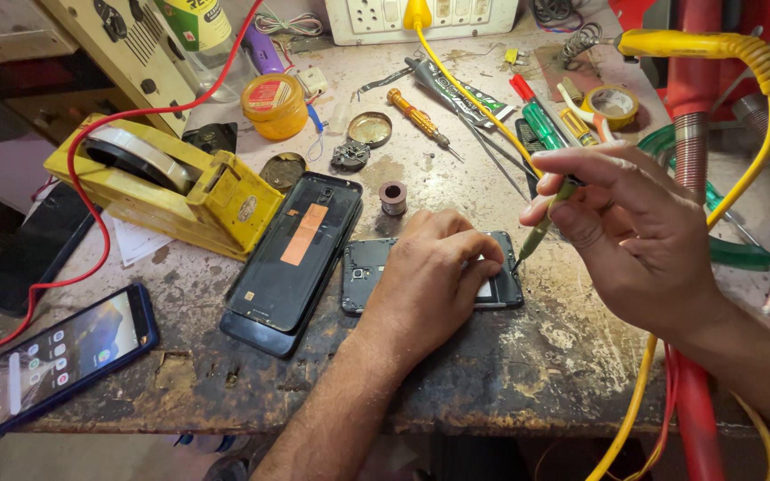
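Opened phone (pixel 363 272) under left hand (pixel 430 276); right hand (pixel 621 232) pinches screwdriver (pixel 541 227).
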A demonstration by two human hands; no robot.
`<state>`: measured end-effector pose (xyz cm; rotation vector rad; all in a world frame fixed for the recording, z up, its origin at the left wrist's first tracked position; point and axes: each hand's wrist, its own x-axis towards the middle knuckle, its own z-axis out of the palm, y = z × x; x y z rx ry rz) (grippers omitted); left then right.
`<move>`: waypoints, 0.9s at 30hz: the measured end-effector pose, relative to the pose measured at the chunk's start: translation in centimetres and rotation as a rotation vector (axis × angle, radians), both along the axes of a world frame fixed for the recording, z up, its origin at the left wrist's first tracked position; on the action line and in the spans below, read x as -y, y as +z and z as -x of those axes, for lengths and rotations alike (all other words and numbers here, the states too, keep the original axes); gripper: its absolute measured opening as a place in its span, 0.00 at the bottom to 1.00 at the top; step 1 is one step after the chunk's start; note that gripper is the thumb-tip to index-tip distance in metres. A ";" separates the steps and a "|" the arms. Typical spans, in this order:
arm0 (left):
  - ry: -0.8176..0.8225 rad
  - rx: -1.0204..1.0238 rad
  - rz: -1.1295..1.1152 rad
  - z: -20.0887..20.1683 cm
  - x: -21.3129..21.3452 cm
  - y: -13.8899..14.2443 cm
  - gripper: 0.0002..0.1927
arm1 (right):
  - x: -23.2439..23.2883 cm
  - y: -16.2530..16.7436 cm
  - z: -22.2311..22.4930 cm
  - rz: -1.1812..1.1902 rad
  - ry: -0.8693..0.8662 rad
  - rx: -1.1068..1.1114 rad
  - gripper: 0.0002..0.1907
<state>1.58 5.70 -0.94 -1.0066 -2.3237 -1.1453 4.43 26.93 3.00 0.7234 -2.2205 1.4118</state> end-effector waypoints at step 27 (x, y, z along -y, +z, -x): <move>-0.008 -0.013 0.020 0.0 -0.1 0.3 0.05 | -1.1 -0.3 0.2 -0.090 0.135 -0.097 0.20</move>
